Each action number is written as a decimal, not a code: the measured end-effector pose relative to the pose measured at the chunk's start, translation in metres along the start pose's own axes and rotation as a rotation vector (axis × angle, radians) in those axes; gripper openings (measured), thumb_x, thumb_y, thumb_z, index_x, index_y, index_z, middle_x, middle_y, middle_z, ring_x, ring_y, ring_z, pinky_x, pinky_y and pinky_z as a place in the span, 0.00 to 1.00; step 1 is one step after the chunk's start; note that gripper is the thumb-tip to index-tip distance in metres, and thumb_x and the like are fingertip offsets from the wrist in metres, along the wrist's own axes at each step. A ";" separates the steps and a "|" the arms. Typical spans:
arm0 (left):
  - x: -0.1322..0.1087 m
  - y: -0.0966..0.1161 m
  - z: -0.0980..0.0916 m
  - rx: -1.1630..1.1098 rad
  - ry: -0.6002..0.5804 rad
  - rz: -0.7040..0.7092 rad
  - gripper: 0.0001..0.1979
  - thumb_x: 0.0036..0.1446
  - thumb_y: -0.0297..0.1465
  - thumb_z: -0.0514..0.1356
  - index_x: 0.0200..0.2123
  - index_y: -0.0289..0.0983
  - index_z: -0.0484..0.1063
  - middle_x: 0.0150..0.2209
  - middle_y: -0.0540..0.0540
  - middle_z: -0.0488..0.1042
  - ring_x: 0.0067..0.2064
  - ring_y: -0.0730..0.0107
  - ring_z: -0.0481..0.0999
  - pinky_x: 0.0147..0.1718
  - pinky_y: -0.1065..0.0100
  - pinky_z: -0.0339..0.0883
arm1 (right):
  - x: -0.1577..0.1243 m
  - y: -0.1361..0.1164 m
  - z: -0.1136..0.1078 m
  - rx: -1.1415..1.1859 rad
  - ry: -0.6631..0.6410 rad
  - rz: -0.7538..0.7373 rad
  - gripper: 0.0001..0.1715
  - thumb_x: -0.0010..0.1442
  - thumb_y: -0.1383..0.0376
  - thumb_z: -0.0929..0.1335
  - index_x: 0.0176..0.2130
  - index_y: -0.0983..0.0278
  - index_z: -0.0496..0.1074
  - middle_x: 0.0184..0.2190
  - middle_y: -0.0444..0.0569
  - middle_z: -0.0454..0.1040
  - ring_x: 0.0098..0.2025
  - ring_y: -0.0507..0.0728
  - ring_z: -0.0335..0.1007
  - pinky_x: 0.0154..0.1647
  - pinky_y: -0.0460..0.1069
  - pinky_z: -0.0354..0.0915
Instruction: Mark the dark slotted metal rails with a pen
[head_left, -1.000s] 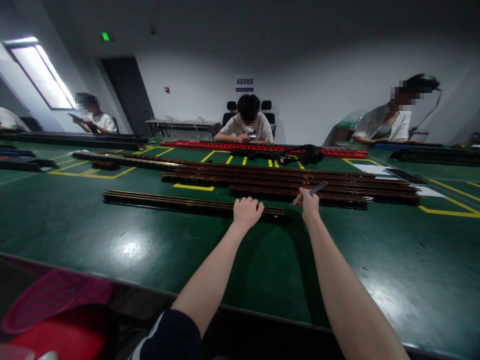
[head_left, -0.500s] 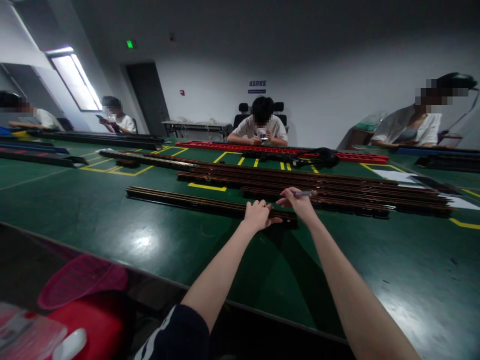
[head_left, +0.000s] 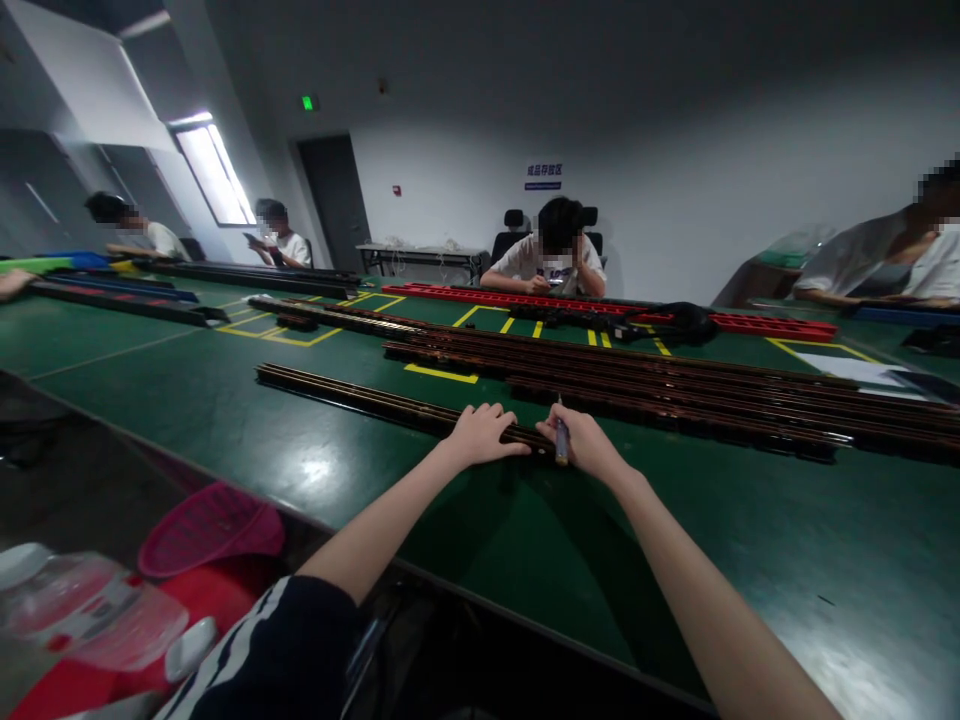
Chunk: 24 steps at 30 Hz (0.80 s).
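Note:
A long dark rail (head_left: 360, 393) with brassy edges lies on the green table in front of me. My left hand (head_left: 484, 434) grips it from above near its right end, fingers over the far side and thumb on the near side. In my right hand (head_left: 589, 440) is a slim pen-like tool (head_left: 561, 443), held upright in closed fingers beside the rail's right end. Whether the tool touches the rail I cannot tell. Just behind both hands is a stack of similar reddish-brown rails (head_left: 675, 385).
Red rails (head_left: 465, 295) and a coiled black cable (head_left: 686, 320) lie farther back. Black rails (head_left: 255, 275) are at the left. Co-workers sit across the table (head_left: 315, 460). A pink basket (head_left: 214, 530) and a plastic bottle (head_left: 97, 610) are below its near edge.
The pen-like tool has turned from lying nearly level to upright, and my right hand has come down to the rail's end. My view has swung left. My left hand stays on the rail.

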<state>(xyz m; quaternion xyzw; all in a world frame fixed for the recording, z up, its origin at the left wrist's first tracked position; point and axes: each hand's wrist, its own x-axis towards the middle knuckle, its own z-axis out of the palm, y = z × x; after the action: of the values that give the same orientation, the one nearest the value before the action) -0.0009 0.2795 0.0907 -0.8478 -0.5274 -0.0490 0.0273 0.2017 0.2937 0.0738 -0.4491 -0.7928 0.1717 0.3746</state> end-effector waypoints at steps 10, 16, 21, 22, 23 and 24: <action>-0.089 -0.072 -0.004 0.030 0.068 -0.083 0.27 0.53 0.55 0.57 0.46 0.40 0.72 0.44 0.44 0.74 0.46 0.59 0.73 0.47 0.60 0.61 | -0.011 -0.007 0.026 -0.182 -0.096 0.007 0.09 0.64 0.61 0.64 0.31 0.61 0.65 0.36 0.52 0.73 0.36 0.58 0.71 0.38 0.54 0.70; -0.133 -0.106 0.005 0.057 0.209 -0.133 0.22 0.56 0.50 0.58 0.47 0.41 0.71 0.45 0.44 0.76 0.48 0.58 0.72 0.52 0.57 0.59 | -0.013 -0.024 0.038 -0.258 -0.230 -0.159 0.09 0.65 0.62 0.63 0.33 0.61 0.68 0.38 0.53 0.75 0.41 0.60 0.71 0.42 0.57 0.69; -0.159 -0.144 0.015 0.122 0.279 -0.231 0.20 0.58 0.46 0.55 0.47 0.39 0.70 0.47 0.42 0.75 0.50 0.56 0.71 0.55 0.55 0.59 | -0.013 -0.028 0.038 -0.316 -0.272 -0.179 0.08 0.66 0.64 0.63 0.35 0.63 0.70 0.39 0.53 0.75 0.42 0.59 0.71 0.43 0.56 0.68; -0.164 -0.152 0.016 0.137 0.299 -0.258 0.20 0.59 0.45 0.54 0.47 0.38 0.70 0.48 0.41 0.75 0.51 0.55 0.70 0.55 0.55 0.59 | -0.013 -0.029 0.038 -0.325 -0.269 -0.177 0.08 0.65 0.64 0.63 0.35 0.63 0.70 0.39 0.53 0.75 0.41 0.59 0.71 0.42 0.55 0.68; -0.168 -0.160 0.017 0.156 0.319 -0.287 0.20 0.59 0.44 0.53 0.47 0.37 0.70 0.48 0.40 0.75 0.52 0.55 0.70 0.55 0.55 0.60 | -0.013 -0.029 0.038 -0.331 -0.269 -0.173 0.08 0.65 0.64 0.63 0.36 0.63 0.70 0.40 0.53 0.75 0.42 0.59 0.71 0.42 0.55 0.68; -0.173 -0.168 0.018 0.177 0.338 -0.323 0.20 0.59 0.43 0.52 0.48 0.37 0.69 0.49 0.39 0.74 0.53 0.54 0.69 0.55 0.55 0.59 | -0.013 -0.030 0.038 -0.336 -0.270 -0.168 0.08 0.65 0.64 0.63 0.36 0.63 0.71 0.40 0.54 0.75 0.42 0.59 0.71 0.42 0.55 0.68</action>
<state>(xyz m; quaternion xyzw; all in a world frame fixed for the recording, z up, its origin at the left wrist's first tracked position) -0.2264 0.2016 0.0525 -0.7266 -0.6462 -0.1475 0.1812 0.1603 0.2696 0.0613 -0.4107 -0.8877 0.0640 0.1981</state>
